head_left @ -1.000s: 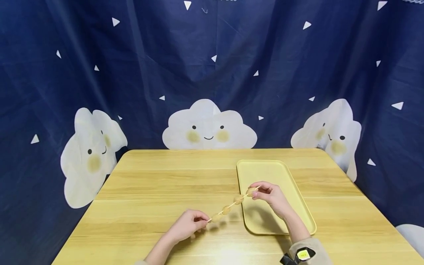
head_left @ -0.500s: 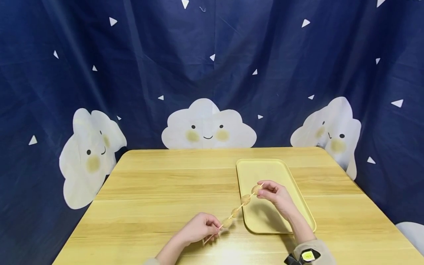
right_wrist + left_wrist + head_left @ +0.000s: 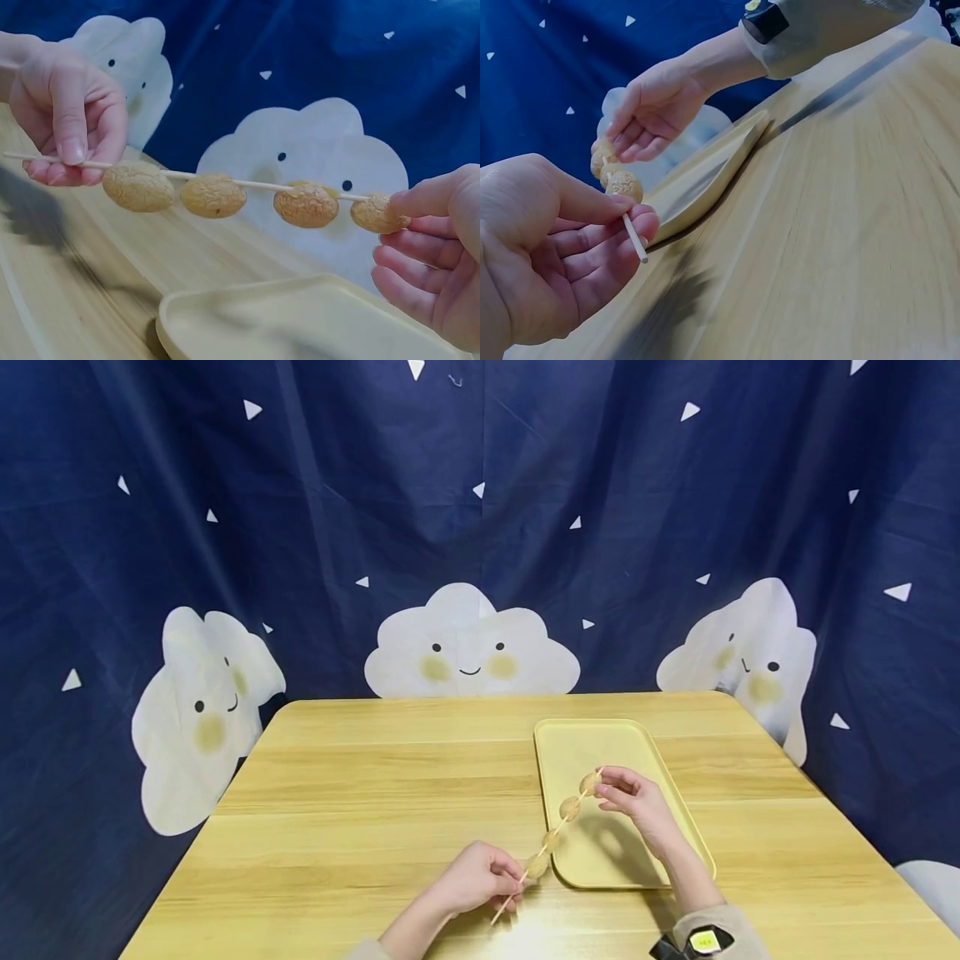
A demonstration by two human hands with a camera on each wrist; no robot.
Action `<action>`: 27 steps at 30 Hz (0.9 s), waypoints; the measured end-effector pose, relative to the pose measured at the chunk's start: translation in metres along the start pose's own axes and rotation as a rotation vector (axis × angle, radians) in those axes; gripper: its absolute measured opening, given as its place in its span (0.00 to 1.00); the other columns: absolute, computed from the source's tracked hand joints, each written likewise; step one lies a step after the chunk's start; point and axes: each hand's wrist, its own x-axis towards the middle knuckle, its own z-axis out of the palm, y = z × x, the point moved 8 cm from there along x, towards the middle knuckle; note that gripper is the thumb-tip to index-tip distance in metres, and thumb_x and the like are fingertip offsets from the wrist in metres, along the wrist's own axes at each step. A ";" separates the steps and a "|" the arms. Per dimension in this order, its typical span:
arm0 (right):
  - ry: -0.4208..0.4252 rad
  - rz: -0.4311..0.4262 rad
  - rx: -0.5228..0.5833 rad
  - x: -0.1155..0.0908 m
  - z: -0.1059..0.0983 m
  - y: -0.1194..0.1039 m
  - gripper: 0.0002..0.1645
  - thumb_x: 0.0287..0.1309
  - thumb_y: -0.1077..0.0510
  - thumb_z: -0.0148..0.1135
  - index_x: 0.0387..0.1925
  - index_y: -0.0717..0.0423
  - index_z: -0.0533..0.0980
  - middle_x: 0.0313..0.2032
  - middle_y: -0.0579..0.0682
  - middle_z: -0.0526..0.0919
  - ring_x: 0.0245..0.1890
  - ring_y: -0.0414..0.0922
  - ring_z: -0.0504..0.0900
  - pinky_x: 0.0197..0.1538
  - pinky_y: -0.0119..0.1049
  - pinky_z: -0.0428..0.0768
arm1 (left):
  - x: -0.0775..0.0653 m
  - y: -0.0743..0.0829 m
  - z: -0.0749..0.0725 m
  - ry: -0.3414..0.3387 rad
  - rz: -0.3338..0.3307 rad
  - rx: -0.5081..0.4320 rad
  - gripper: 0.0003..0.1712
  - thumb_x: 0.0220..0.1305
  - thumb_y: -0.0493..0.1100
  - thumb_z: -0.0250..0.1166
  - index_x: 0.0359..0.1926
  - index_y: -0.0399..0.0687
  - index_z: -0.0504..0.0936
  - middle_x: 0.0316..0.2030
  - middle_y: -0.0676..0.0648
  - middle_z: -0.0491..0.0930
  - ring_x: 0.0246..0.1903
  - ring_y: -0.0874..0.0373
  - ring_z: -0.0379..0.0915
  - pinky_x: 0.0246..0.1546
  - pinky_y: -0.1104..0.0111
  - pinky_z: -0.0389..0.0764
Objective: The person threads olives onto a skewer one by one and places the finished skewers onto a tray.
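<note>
A thin wooden skewer (image 3: 259,184) carries several wrinkled, golden-brown, egg-shaped food pieces (image 3: 214,196), spaced apart along it. My left hand (image 3: 480,878) pinches the bare stick between thumb and fingers, just below the lowest piece, and the stick's end sticks out past the fingers. At the other end, my right hand (image 3: 637,800) pinches the last piece (image 3: 375,214) between thumb and forefinger. In the head view the skewer slants up to the right, held in the air over the left edge of a pale yellow tray (image 3: 600,860).
The tray lies on the right part of a light wooden table (image 3: 360,785), with hand shadows falling on it. Behind the table hangs a dark blue curtain (image 3: 420,527) printed with white clouds. A dark strap with a yellow-faced device (image 3: 705,941) sits on the right sleeve.
Both hands have moved to the right with the skewer, and it now stands steeper in the head view. The left hand has slid up the stick, so more bare stick shows below it.
</note>
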 end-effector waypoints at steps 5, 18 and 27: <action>-0.001 -0.005 -0.047 -0.006 -0.013 0.006 0.23 0.61 0.69 0.52 0.54 0.81 0.63 0.45 0.66 0.77 0.37 0.37 0.80 0.40 0.33 0.79 | 0.008 -0.002 0.001 0.030 0.001 -0.022 0.05 0.52 0.25 0.61 0.32 0.25 0.80 0.22 0.34 0.79 0.19 0.49 0.78 0.18 0.71 0.77; 0.121 0.024 -0.340 -0.035 -0.080 0.015 0.30 0.61 0.55 0.59 0.57 0.73 0.66 0.51 0.61 0.77 0.44 0.28 0.74 0.44 0.19 0.71 | 0.033 -0.001 -0.008 0.098 -0.006 -0.121 0.07 0.53 0.24 0.60 0.34 0.21 0.78 0.25 0.33 0.79 0.20 0.57 0.75 0.21 0.69 0.79; 0.037 0.098 -0.516 -0.061 -0.108 0.028 0.39 0.60 0.57 0.60 0.63 0.75 0.56 0.61 0.74 0.60 0.58 0.68 0.62 0.47 0.27 0.72 | 0.055 0.003 -0.007 0.145 -0.010 -0.170 0.08 0.53 0.26 0.60 0.34 0.21 0.78 0.23 0.37 0.79 0.20 0.58 0.74 0.19 0.75 0.76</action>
